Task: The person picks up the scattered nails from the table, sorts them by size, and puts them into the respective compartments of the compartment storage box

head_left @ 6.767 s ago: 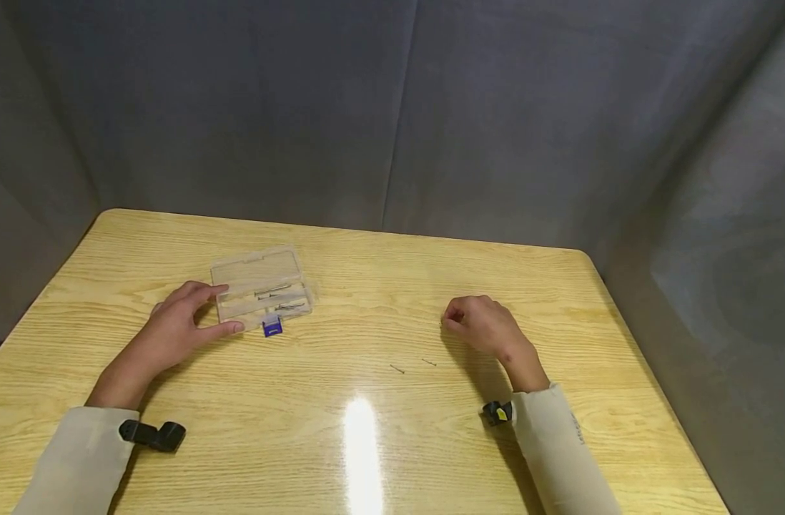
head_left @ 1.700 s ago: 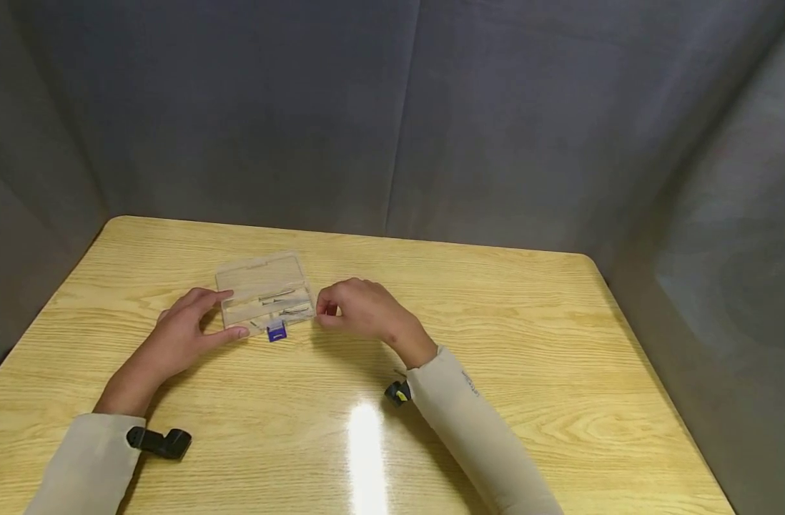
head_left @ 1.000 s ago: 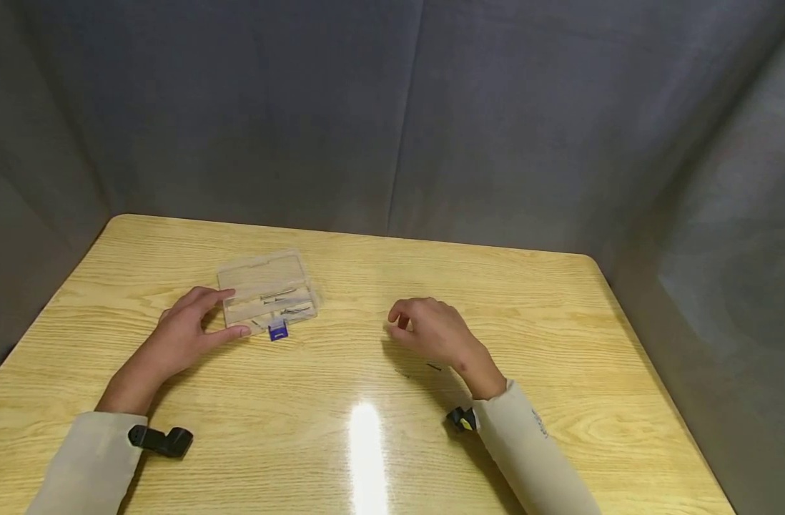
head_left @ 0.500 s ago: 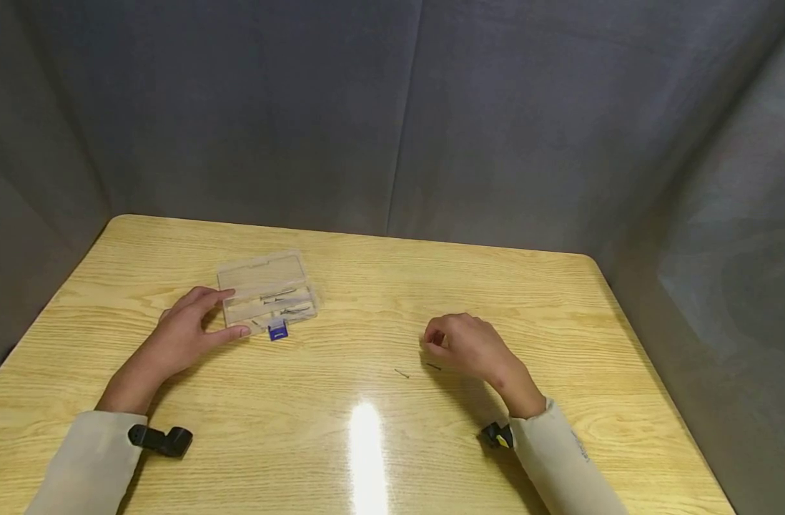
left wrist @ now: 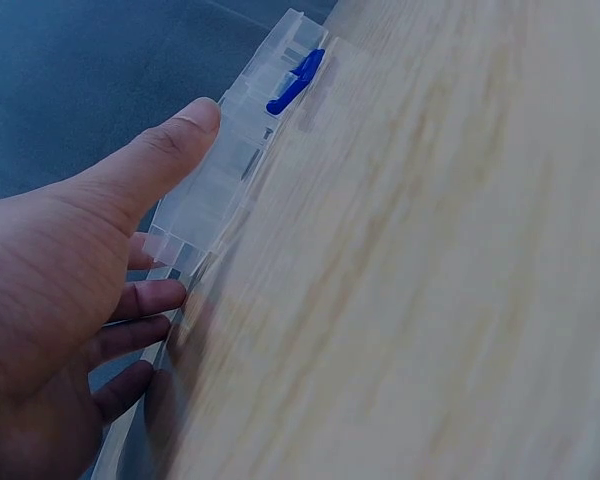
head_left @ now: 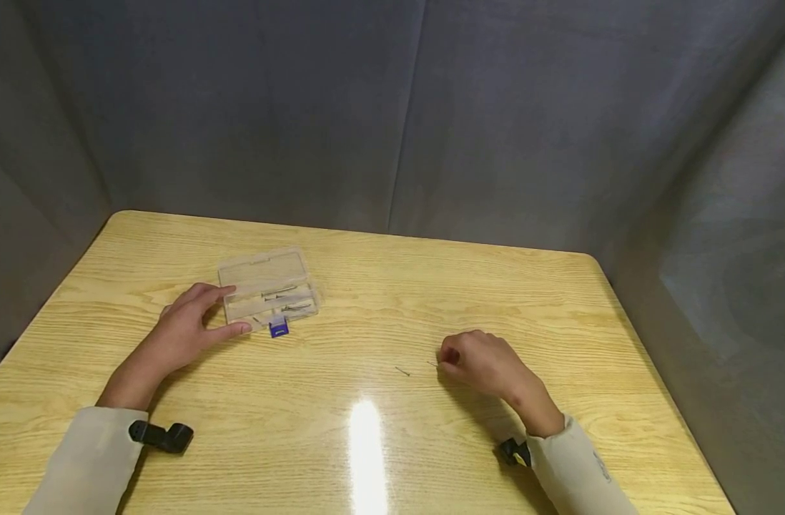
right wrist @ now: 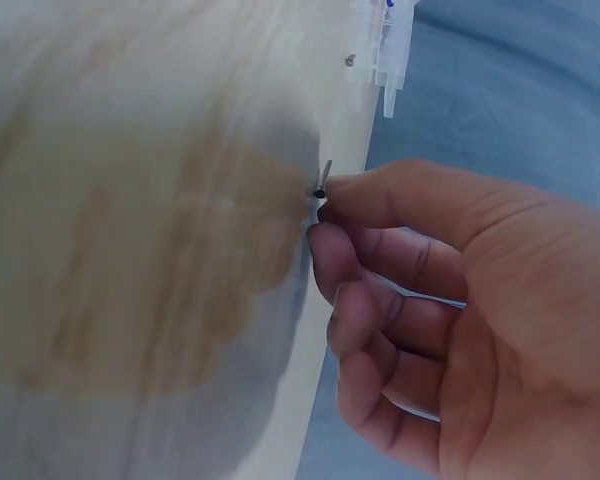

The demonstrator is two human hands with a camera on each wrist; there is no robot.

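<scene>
At the left of the head view, a clear plastic box (head_left: 241,309) lies with its lid (head_left: 262,270) folded back and its blue latch (head_left: 279,329) at the front. My left hand (head_left: 183,332) holds the box's left end, thumb at the front edge and index finger near the hinge side. Several screws (head_left: 296,307) lie in its compartments. My right hand (head_left: 485,363) is down at the table on the right. Its thumb and index fingertip pinch a small screw (right wrist: 323,182) near its dark head. Another screw (head_left: 402,371) lies just left of that hand.
The wooden tabletop (head_left: 270,429) has rounded far corners, and a grey curtain (head_left: 289,114) hangs behind it and at the sides. A bright light reflection (head_left: 367,458) shows on the table near the front. Black wrist cameras (head_left: 162,435) sit on both sleeves.
My right hand has gone from the box's right side back rightward and down to a screw on the table. A small screw now shows in the box's front left compartment. The left hand stays put.
</scene>
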